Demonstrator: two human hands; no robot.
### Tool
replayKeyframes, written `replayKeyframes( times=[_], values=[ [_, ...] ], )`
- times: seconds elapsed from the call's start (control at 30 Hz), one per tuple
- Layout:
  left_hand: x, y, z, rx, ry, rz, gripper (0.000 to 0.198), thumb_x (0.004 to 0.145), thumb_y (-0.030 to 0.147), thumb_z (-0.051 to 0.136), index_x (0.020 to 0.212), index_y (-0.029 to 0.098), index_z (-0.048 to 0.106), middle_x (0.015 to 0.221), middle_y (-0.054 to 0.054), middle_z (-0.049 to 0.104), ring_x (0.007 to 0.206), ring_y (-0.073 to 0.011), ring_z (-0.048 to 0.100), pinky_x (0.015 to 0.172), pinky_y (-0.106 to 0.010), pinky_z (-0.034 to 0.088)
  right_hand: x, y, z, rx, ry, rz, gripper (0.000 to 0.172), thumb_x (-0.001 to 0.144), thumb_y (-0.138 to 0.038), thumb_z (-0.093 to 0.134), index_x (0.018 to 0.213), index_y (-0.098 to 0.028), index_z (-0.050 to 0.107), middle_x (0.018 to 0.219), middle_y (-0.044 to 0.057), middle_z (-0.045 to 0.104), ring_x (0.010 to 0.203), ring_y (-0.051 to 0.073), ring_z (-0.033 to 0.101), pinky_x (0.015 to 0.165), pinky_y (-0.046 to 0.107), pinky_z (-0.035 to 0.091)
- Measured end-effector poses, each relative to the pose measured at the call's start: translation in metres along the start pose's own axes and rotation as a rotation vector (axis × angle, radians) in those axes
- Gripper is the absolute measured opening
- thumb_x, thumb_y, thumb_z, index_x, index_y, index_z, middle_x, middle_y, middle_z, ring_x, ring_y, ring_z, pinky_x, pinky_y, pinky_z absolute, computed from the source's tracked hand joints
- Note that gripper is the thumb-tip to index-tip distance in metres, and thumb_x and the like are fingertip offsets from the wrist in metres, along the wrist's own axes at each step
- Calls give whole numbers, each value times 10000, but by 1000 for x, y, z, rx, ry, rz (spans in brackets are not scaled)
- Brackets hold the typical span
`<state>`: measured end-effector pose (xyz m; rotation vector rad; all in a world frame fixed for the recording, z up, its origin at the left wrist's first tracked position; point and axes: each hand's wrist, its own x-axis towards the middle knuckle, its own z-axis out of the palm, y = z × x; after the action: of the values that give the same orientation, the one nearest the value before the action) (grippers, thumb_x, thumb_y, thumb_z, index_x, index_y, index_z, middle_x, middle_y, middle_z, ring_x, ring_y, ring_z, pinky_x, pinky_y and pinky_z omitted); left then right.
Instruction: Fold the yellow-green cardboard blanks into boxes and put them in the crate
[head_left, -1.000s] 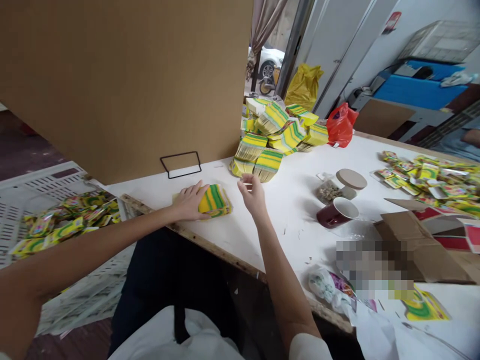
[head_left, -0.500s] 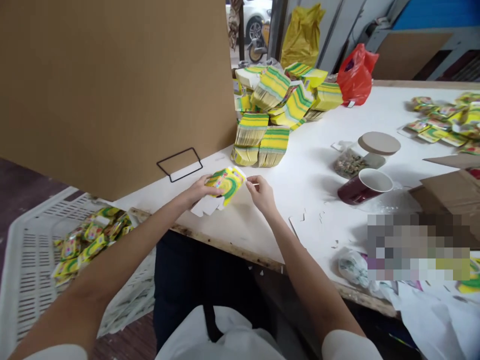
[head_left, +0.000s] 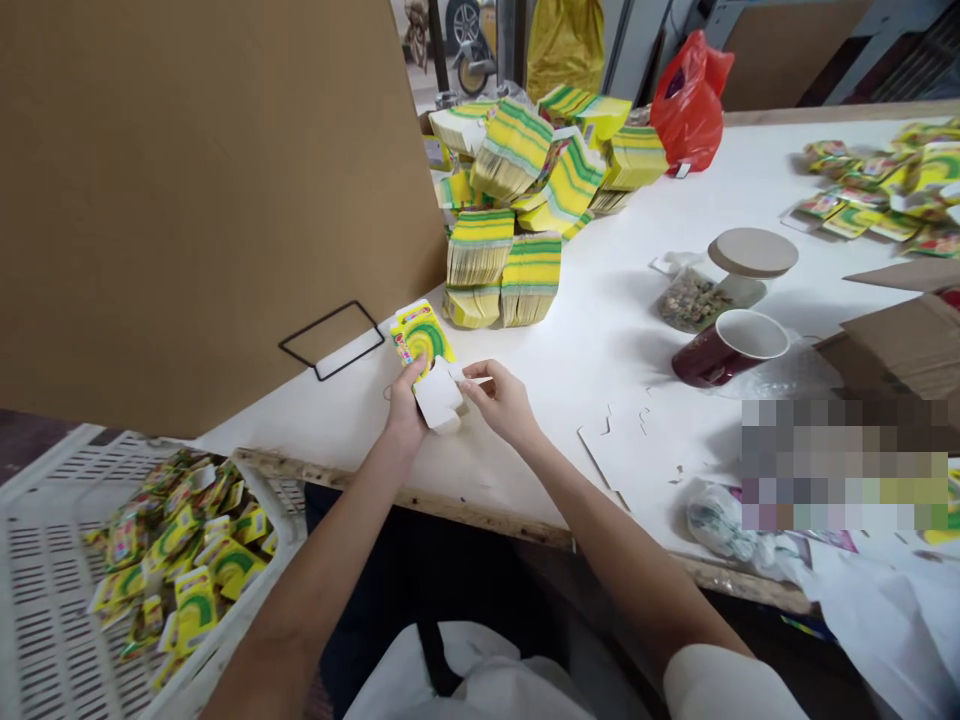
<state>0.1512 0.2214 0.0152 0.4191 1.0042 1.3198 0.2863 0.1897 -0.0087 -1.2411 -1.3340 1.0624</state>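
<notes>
My left hand [head_left: 406, 408] is closed around a small yellow-and-green printed carton [head_left: 421, 338], with the thumb across its front. The carton is tilted over the white table [head_left: 525, 470], its white unprinted flaps [head_left: 439, 394] standing out toward me. At those flaps my right hand [head_left: 501, 398] is closed, thumb and fingertips pinching a white edge. Just beyond the carton lie stacked bundles of flat yellow-and-green cartons [head_left: 531, 280].
A large cardboard sheet [head_left: 225, 200] stands at the left. Below it, a white plastic basket [head_left: 45, 570] holds several filled packs. To the right are a maroon mug [head_left: 705, 362], a lidded jar [head_left: 694, 300], a red bag [head_left: 688, 110] and more packs [head_left: 870, 205].
The carton has turned and moved left and nearer me, its white flaps now facing my right hand. My right hand has moved from its printed end to the flaps. The view has shifted.
</notes>
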Motion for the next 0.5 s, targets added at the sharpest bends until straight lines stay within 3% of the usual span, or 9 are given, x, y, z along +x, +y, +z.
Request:
replayKeyframes(
  times=[0.13,0.23,0.5],
  values=[
    [-5,-12,1,39,-34,145,417,654,366,829,977,158,668,965,-70,743,895,-243,728,811,-328,594,-3,-9,-5,-178,136,-234,114,909,-234,572,994,-191,634,998,67,686,794,166,648,749,303,534],
    [-11,-24,4,159,27,277,579,625,372,879,1105,186,614,1052,-69,714,882,-212,714,792,-309,585,-5,-15,-10,-350,168,-353,153,961,-227,532,1049,-207,655,1018,73,663,893,182,651,801,299,523],
    [-21,-41,2,394,44,351,957,679,380,861,1439,237,299,1360,-158,572,1118,-250,668,936,-358,567,-5,-22,-15,-800,68,-173,243,1013,-230,474,1072,-183,705,1002,109,659,826,213,618,716,308,434]
  ],
)
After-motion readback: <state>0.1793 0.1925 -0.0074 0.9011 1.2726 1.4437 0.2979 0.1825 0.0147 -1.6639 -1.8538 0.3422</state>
